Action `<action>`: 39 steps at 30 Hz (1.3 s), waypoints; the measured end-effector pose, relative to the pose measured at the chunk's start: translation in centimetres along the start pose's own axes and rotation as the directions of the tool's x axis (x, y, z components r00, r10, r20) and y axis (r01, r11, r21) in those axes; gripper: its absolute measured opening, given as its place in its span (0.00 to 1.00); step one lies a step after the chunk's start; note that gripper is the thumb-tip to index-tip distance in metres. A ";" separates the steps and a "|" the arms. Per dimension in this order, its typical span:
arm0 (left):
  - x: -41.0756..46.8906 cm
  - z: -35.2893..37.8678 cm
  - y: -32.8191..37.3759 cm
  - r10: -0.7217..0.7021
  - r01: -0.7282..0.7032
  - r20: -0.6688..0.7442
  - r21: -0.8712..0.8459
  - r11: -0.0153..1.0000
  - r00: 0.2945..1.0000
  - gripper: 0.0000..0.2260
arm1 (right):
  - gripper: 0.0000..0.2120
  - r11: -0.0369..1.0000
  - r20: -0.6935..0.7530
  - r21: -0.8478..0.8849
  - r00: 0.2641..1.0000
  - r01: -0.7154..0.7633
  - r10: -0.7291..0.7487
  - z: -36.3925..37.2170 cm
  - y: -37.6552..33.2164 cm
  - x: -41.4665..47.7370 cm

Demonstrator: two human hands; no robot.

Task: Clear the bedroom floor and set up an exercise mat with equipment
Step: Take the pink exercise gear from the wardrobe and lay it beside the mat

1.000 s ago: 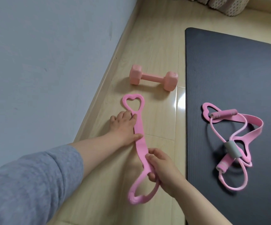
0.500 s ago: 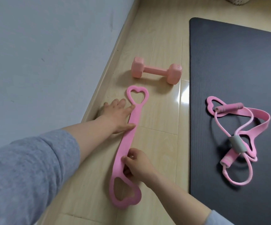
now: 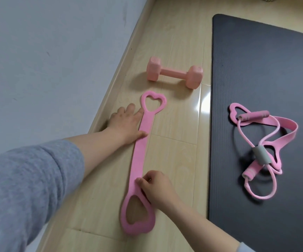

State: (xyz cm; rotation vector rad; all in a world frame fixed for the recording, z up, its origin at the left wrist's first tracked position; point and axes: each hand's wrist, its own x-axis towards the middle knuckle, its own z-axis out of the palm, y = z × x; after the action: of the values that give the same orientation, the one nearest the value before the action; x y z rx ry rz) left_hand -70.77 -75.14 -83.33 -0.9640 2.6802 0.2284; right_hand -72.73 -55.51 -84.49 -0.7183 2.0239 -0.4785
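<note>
Flattening the pink stretch band beside the unrolled mat, your left hand presses open-fingered, your right hand pinches it; dumbbell placed beyond your fingertips, tangled bands remain.

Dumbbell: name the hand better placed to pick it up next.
Left hand: it lies flat, nearest the dumbbell. The right hand is farther back, pinching the pink band.

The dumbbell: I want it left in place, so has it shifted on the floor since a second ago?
No. The dumbbell keeps its spot between the skirting board and the mat edge.
</note>
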 end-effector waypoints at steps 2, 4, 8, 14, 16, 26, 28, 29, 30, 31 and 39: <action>-0.2 0.2 0.6 0.110 -0.109 -0.059 0.015 0.994 0.992 0.35 | 0.16 0.996 0.026 0.086 0.999 -0.024 0.022 0.5 -0.2 0.2; -0.2 0.6 0.8 0.194 -0.193 -0.025 0.045 0.980 0.981 0.30 | 0.15 0.994 0.044 0.110 0.999 -0.027 0.023 0.8 -0.5 0.2; -0.1 0.8 0.6 0.209 -0.213 0.047 0.112 0.971 0.977 0.26 | 0.17 0.994 -0.017 -0.081 0.997 0.073 -0.075 0.7 -0.6 -0.1; -0.5 0.8 1.1 0.232 -0.232 -0.023 -0.001 0.973 0.972 0.23 | 0.14 0.985 -0.128 -0.150 0.987 0.081 -0.101 -2.9 1.5 -0.3; -0.6 0.6 2.1 0.252 -0.261 -0.106 -0.083 0.962 0.962 0.20 | 0.10 0.996 -0.266 -0.078 0.962 0.043 -0.062 -5.5 3.2 -0.7; -2.4 -0.6 11.5 0.505 -0.512 -0.104 -0.274 0.814 0.857 0.14 | 0.19 0.973 -0.821 -0.017 0.558 -0.231 0.118 -17.7 12.9 -2.1; -2.6 -0.8 12.4 0.531 -0.529 -0.065 -0.246 0.812 0.845 0.14 | 0.21 0.962 -0.801 0.008 0.574 -0.274 0.171 -18.9 13.7 -1.8; -2.7 -0.8 12.7 0.534 -0.529 -0.051 -0.240 0.814 0.844 0.14 | 0.19 0.961 -0.783 0.036 0.589 -0.275 0.198 -19.3 14.1 -1.7; -2.8 -0.9 12.9 0.533 -0.527 -0.041 -0.237 0.816 0.845 0.13 | 0.17 0.960 -0.766 0.046 0.607 -0.276 0.211 -19.5 14.4 -1.8; -2.8 -0.9 13.0 0.532 -0.524 -0.033 -0.233 0.819 0.846 0.13 | 0.15 0.958 -0.757 0.033 0.619 -0.284 0.209 -19.6 14.6 -2.0; -2.7 -1.0 13.3 0.515 -0.503 -0.001 -0.217 0.837 0.857 0.12 | 0.16 0.986 -0.714 0.124 0.679 -0.113 0.168 -19.5 17.3 -3.3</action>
State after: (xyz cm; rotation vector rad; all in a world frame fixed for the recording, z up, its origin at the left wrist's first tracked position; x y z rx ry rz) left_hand -77.51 -63.61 -80.80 -0.2532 2.8448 0.6499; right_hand -93.30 -39.23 -82.46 -0.3265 2.7630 -0.8352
